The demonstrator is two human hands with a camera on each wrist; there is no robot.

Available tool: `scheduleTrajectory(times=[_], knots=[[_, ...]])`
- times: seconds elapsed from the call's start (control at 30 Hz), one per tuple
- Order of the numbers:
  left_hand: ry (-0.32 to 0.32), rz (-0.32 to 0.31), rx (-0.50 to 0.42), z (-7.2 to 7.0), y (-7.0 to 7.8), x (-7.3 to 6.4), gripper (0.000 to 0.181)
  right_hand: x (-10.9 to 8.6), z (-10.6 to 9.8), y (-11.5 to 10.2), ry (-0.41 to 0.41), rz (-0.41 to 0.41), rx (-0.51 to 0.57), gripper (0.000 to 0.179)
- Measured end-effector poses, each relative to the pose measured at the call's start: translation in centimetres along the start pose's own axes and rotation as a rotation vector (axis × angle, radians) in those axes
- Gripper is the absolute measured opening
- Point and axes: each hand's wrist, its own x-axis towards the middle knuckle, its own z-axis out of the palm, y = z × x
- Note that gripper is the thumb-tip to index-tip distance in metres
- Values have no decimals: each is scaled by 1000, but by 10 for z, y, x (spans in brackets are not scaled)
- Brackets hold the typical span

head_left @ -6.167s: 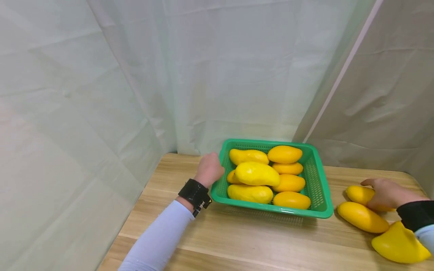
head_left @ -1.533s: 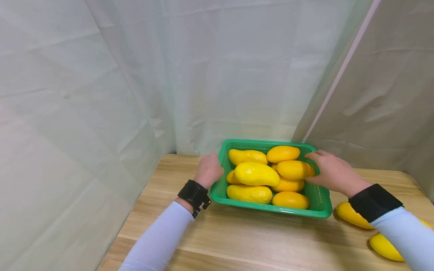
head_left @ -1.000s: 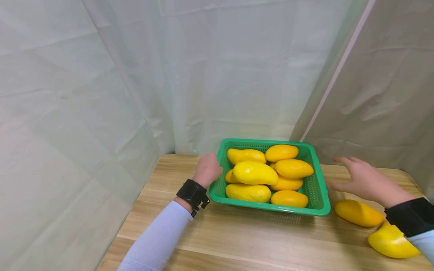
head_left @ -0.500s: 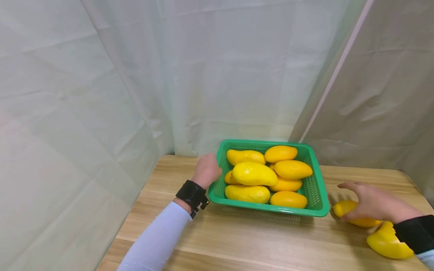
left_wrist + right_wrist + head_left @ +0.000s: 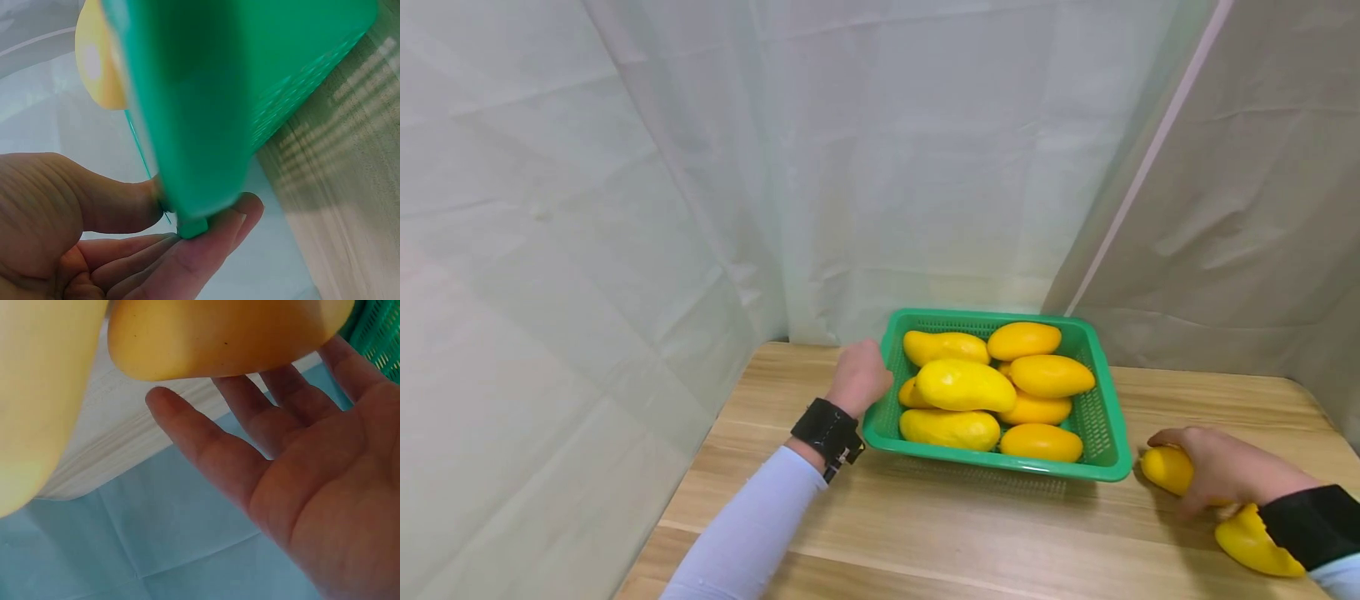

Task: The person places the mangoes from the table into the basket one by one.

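Observation:
My left hand (image 5: 859,379) pinches the left rim of a green plastic basket (image 5: 1116,442), thumb on one side and fingers on the other, as the left wrist view shows. Yellow mangoes (image 5: 966,385) fill the basket in a loose pile. To the right of it, my right hand (image 5: 1236,467) spans a mango (image 5: 1167,468) lying on the table, fingers on the far side and thumb on the near side. In the right wrist view its fingertips reach the edge of that mango (image 5: 219,337), and the little finger stays just off it.
A second loose mango (image 5: 1255,542) lies below the right wrist. All of it stands on a wooden table (image 5: 962,533), whose back edge meets a pale fabric curtain (image 5: 910,167).
Earlier, the right hand set a mango onto the pile at the basket's right and let go. It has since moved back right and down around another mango. The left hand stays at the rim.

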Motion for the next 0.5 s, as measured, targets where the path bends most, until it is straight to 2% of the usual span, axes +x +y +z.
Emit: scheduleTrajectory(times=[0.3,0.5], knots=[[8,13,-5,0,-1,-1,4,1,2,3,-15,50,-14,90],[6,11,3,-1,0,-1,6,3,6,8,44,39,-70,80]])
